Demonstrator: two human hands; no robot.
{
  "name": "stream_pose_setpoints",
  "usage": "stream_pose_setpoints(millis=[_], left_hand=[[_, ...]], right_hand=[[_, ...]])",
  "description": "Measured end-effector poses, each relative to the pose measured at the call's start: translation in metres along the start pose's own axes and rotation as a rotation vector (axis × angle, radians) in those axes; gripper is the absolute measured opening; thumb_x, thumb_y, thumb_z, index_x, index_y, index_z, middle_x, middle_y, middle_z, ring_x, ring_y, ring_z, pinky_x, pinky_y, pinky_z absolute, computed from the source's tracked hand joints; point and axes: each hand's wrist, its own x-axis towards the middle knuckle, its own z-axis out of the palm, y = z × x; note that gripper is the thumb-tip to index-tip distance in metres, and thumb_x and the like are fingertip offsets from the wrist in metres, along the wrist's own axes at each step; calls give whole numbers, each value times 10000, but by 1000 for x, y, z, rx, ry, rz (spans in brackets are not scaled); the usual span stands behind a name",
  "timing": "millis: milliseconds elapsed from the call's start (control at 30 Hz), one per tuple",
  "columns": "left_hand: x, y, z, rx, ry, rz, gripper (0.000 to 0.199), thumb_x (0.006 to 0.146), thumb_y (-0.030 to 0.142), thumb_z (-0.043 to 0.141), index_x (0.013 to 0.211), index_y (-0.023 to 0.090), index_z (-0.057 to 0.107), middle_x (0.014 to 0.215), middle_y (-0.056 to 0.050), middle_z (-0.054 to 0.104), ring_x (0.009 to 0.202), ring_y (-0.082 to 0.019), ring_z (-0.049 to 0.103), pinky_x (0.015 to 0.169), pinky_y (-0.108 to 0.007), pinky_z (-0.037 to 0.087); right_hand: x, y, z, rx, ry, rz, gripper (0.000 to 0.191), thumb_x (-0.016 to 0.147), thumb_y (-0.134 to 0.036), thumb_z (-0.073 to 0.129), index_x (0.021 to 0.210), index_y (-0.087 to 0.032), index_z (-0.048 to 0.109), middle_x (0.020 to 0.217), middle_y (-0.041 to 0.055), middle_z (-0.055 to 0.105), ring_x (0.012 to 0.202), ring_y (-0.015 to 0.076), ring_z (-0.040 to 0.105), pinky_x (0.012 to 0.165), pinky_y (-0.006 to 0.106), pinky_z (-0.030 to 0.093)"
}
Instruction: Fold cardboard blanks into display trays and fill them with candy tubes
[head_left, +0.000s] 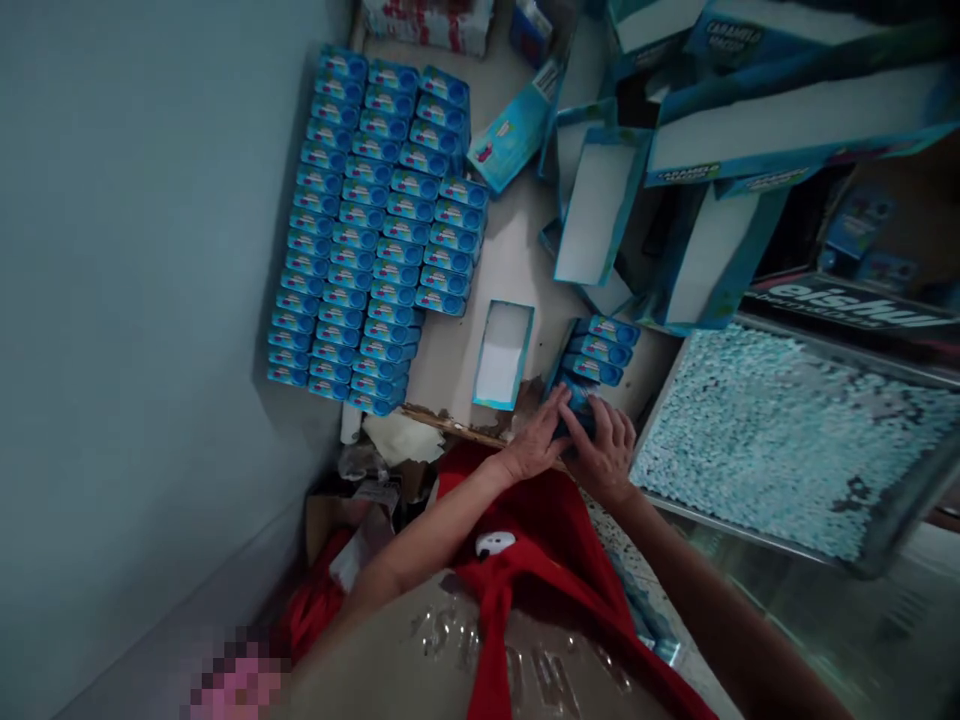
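Observation:
My left hand (538,440) and my right hand (606,448) meet at the table's front edge, both closed around a small blue box (579,398). The fingers cover much of this box, so its flaps cannot be made out. Just beyond it, several like blue boxes (606,350) stand in a short row, apparently in a shallow blue tray whose edge shows at the left. To the left of my hands lies an open blue carton tray (501,355) with a white inside and nothing in it.
Many small blue boxes (375,235) are stacked in columns along the left wall. Open blue cartons (600,210) pile up at the back right, near a longer blue box (514,130) lying aslant. At right, a metal-edged tray (651,440) holds pale blue candies.

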Motion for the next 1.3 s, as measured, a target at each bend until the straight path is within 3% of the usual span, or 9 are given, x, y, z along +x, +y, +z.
stream_pose_setpoints(millis=[133,300,500,600,700,800,933,1067,1300], left_hand=[[7,-4,-12,33,-29,-40,774,1098,395,499,1752,222,123,1788,-220,288,1697,-322,243,1369,-608,291],[25,-2,-9,237,-30,-174,677,1100,401,472,1709,147,319,1760,-205,367,1720,-352,120,1386,-660,139],[38,3,-11,185,-73,-295,698,1066,422,562,1691,168,383,1744,-205,402,1667,-355,312,1350,-628,279],[36,13,-54,123,-34,-271,722,984,428,727,1627,205,485,1602,-177,596,1497,-314,572,1267,-533,461],[39,18,-130,281,194,-214,477,1059,350,624,1511,198,614,1472,-148,705,1407,-262,652,1226,-457,511],[57,13,-214,628,341,-197,470,1091,186,448,1532,163,608,1563,-164,642,1571,-284,496,1328,-537,368],[86,-4,-285,865,156,-186,570,1056,176,488,1625,163,514,1720,-143,469,1698,-370,218,1354,-743,69],[87,-14,-302,890,30,-110,583,1068,198,427,1645,131,479,1747,-141,424,1715,-379,112,1318,-785,-57],[77,-12,-290,854,50,-153,607,1058,190,362,1656,157,463,1760,-105,409,1721,-339,116,1351,-733,-64]], right_hand=[[6,-3,4,2,-73,32,605,968,-288,642,1572,-303,622,1644,179,521,1502,374,517,1256,572,396],[24,2,13,4,-200,47,773,987,-361,606,1697,-125,411,1740,265,366,1643,411,322,1318,652,262],[37,10,-3,27,-351,34,824,1002,-456,602,1701,-92,362,1756,288,314,1661,411,283,1328,691,169],[66,4,-35,50,-402,7,885,1006,-554,609,1695,-63,350,1747,308,315,1653,445,278,1303,726,192],[129,-24,-45,66,-300,54,875,1042,-576,562,1708,-60,327,1765,296,283,1668,431,244,1301,676,263],[209,-71,-16,131,-252,-57,820,1055,-554,552,1711,-104,356,1791,240,264,1686,387,213,1340,633,221],[274,-113,38,162,-255,-162,851,1064,-547,523,1733,-76,290,1787,258,260,1693,388,186,1341,699,125],[276,-114,56,150,-258,-227,847,1071,-564,501,1725,-69,288,1783,241,284,1696,376,156,1345,695,108],[273,-122,58,119,-200,-70,817,995,-417,608,1709,-124,340,1751,243,314,1656,413,181,1304,684,161]])
